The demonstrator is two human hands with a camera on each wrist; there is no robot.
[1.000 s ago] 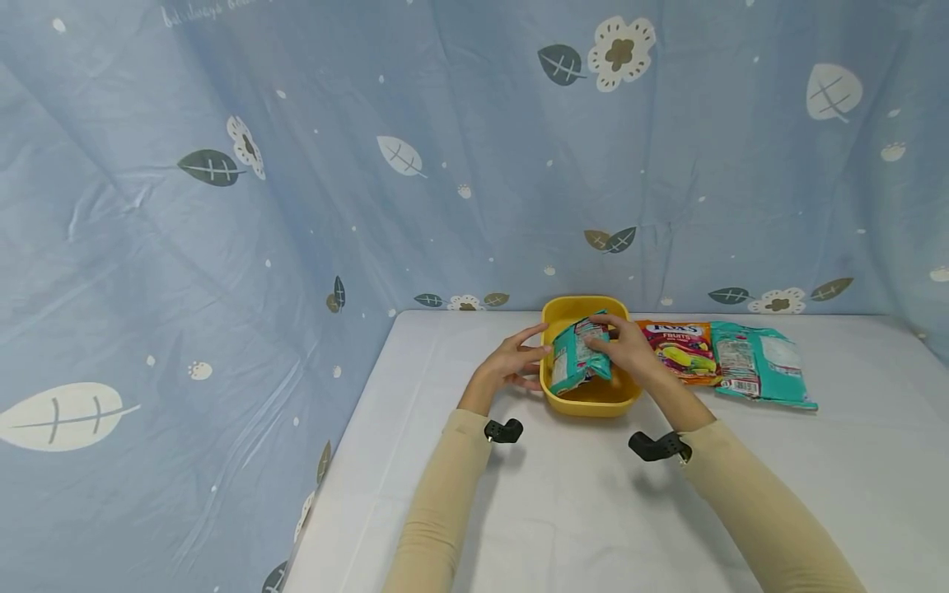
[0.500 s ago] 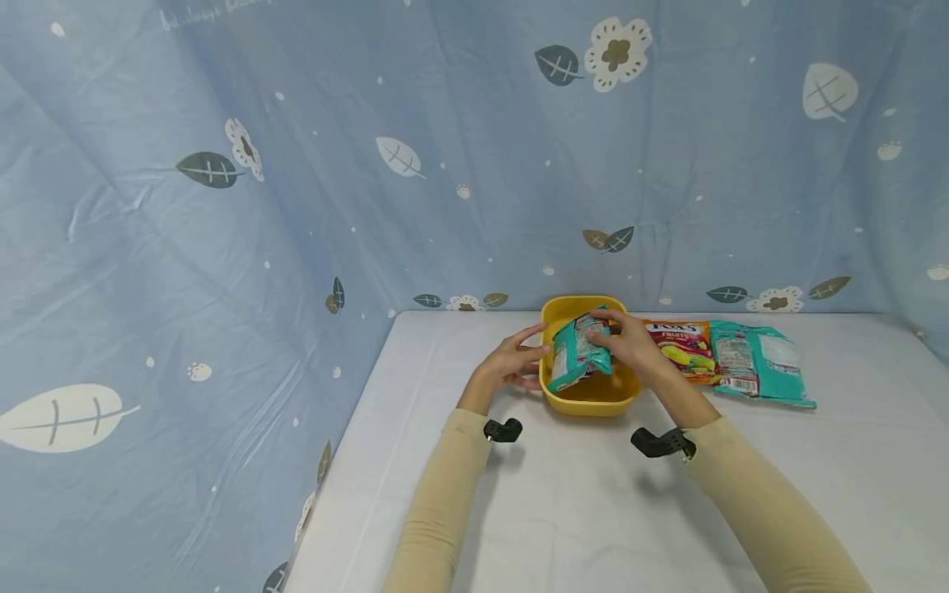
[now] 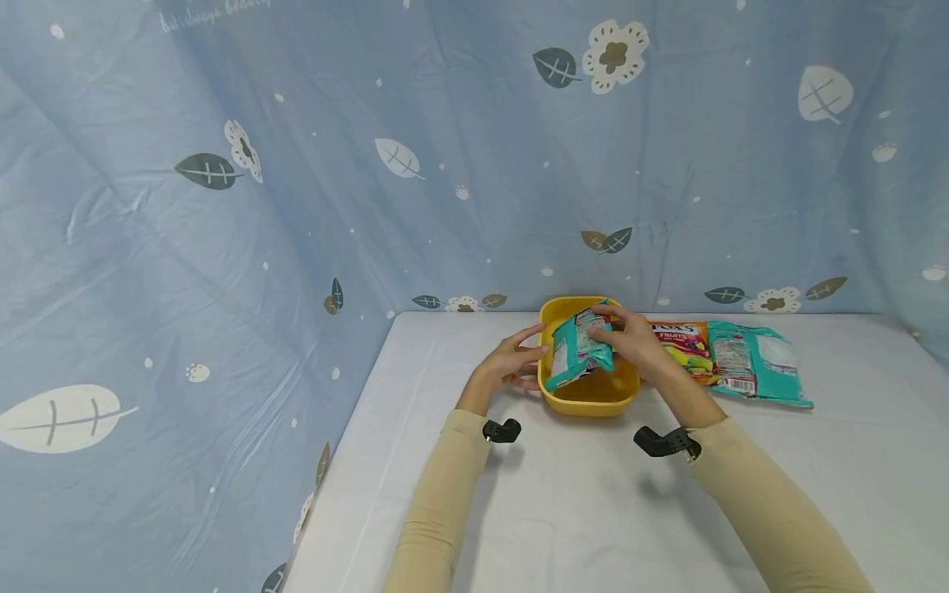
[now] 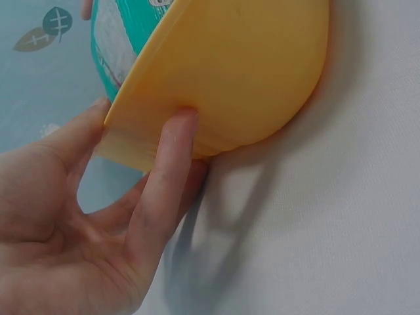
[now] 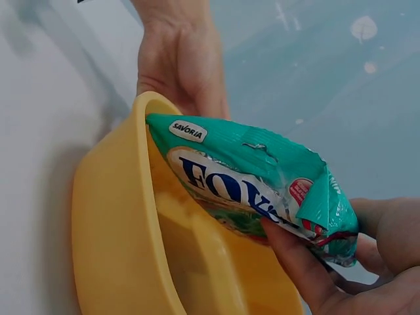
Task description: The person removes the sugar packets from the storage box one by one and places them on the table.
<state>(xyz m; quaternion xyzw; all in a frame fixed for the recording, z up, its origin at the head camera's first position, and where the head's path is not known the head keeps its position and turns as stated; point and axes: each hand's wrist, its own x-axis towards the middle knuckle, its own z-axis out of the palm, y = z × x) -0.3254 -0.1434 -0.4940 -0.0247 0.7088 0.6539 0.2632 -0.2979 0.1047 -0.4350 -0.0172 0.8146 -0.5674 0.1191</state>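
My right hand [image 3: 630,338] pinches a teal Fox's candy bag [image 5: 230,174] by one end, thumb on one face and fingers on the other. The candy bag is tilted over the yellow plastic tub [image 3: 591,408], its far corner right at the tub's rim in the right wrist view. My left hand [image 4: 85,210] is at the tub's left side, its fingers fairly straight. One of its fingertips [image 4: 180,118] presses the outer wall, the thumb is at the rim, and other fingers go partly out of sight under the tub.
Right of the tub lie an orange Fox's fruit candy bag [image 3: 685,350], partly hidden by my right hand, and a second teal candy bag [image 3: 778,362]. White cloth covers the table [image 3: 563,511]. A blue patterned curtain [image 3: 482,231] hangs behind.
My right hand has raised the teal candy bag slightly and drawn it a little toward the back of the tub. The left hand stays in place on the tub.
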